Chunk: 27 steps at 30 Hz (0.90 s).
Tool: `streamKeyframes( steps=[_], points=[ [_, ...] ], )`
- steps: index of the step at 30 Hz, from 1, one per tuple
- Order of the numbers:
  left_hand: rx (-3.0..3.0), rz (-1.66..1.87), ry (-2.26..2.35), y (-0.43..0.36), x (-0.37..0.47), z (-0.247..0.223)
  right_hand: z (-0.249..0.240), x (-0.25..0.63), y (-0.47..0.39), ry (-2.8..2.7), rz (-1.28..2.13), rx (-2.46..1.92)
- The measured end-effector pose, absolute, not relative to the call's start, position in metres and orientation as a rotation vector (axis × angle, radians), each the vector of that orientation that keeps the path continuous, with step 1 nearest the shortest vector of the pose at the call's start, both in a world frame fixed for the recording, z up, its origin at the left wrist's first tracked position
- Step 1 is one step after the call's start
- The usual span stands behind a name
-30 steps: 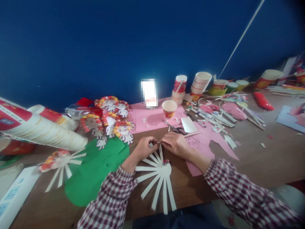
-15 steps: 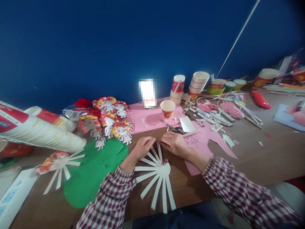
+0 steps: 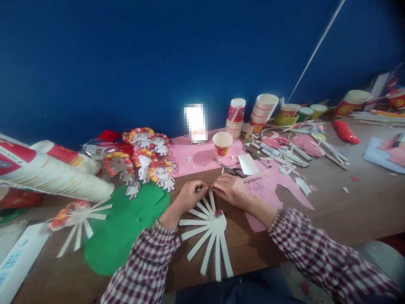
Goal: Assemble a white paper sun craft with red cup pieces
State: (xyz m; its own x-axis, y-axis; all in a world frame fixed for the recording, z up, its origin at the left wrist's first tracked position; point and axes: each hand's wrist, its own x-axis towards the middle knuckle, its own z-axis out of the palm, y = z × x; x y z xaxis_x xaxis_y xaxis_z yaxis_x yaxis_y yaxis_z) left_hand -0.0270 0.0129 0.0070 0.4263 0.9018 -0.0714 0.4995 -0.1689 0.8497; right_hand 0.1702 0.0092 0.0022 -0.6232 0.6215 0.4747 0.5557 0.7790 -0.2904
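Observation:
In front of me a paper cup cut into strips (image 3: 217, 228) lies splayed flat on the table, its strips fanning out from a round base. One strip at its far side is coiled into a small patterned roll (image 3: 218, 214) by the base. My left hand (image 3: 192, 195) and my right hand (image 3: 230, 191) meet at the far strips, fingertips pinched closely together on the end of a strip. The fingers hide most of that strip's end. Scissors (image 3: 233, 171) lie just beyond my right hand, beside a white paper piece (image 3: 248, 164).
A green paper sheet (image 3: 126, 236) lies at left, with a second cut cup (image 3: 82, 216) and a long cup stack (image 3: 72, 179) beside it. Paper lion figures (image 3: 161, 174) stand behind. One cup (image 3: 222, 144) sits on pink paper (image 3: 202, 158); pens and scraps (image 3: 281, 152) spread right.
Both hands stay at the same strip. Only the fingers shift slightly, with the left fingers more bent now; the rest lies as before.

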Motion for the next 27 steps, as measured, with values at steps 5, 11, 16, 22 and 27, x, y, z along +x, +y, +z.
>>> streamKeyframes(
  steps=[5, 11, 16, 22, 27],
  points=[
    [1.847, 0.613, 1.242, 0.0106, -0.0247, 0.0083, 0.0004, 0.1697, 0.0096, -2.393, 0.129, -0.892],
    [1.86, 0.624, 1.276, 0.0088, -0.0227, 0.0097, -0.0005, 0.1702, 0.0089, -2.387, 0.138, -0.92],
    [1.871, 0.611, 1.272, 0.0101, -0.0246, 0.0085, -0.0033, 0.1707, 0.0085, -2.374, 0.167, -0.917],
    [1.856, 0.634, 1.266, 0.0109, -0.0256, 0.0082, -0.003, 0.1702, 0.0087, -2.362, 0.141, -0.934],
    [1.827, 0.635, 1.283, 0.0107, -0.0253, 0.011, -0.0016, 0.1707, 0.0077, -2.386, 0.143, -0.987]
  ],
)
